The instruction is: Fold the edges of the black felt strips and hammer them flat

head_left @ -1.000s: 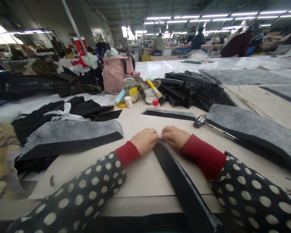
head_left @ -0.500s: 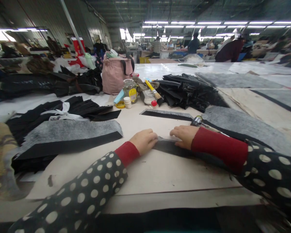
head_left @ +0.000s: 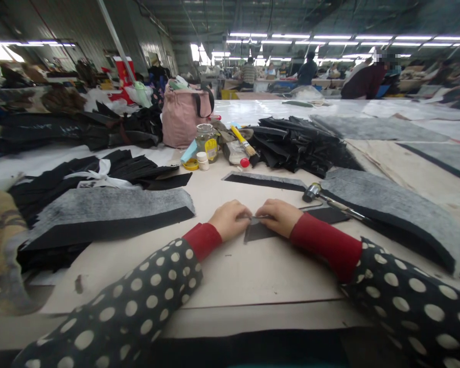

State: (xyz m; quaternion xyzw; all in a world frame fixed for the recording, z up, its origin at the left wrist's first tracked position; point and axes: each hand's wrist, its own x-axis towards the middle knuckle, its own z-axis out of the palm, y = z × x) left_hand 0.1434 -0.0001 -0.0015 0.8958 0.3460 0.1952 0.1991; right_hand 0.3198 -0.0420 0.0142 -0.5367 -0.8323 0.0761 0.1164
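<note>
My left hand (head_left: 229, 219) and my right hand (head_left: 279, 215) meet at the middle of the wooden table (head_left: 230, 271), both with fingers curled, pinching the near end of a black strip (head_left: 259, 232) that lies flat and runs off to the right under my right wrist. Its far end (head_left: 327, 214) shows past my sleeve. A metal hammer (head_left: 331, 199) lies just behind my right hand.
Grey felt pieces with black edges lie left (head_left: 111, 212) and right (head_left: 391, 209). A narrow black-and-grey strip (head_left: 264, 180) lies beyond my hands. Further back stand a glass jar (head_left: 207, 141), a brush (head_left: 244, 140), a pink bag (head_left: 182, 116) and a heap of black strips (head_left: 302, 140). People work in the background.
The black strip has swung from pointing toward me to lying across to the right. My right hand slid out along it, then came back to meet my left hand.
</note>
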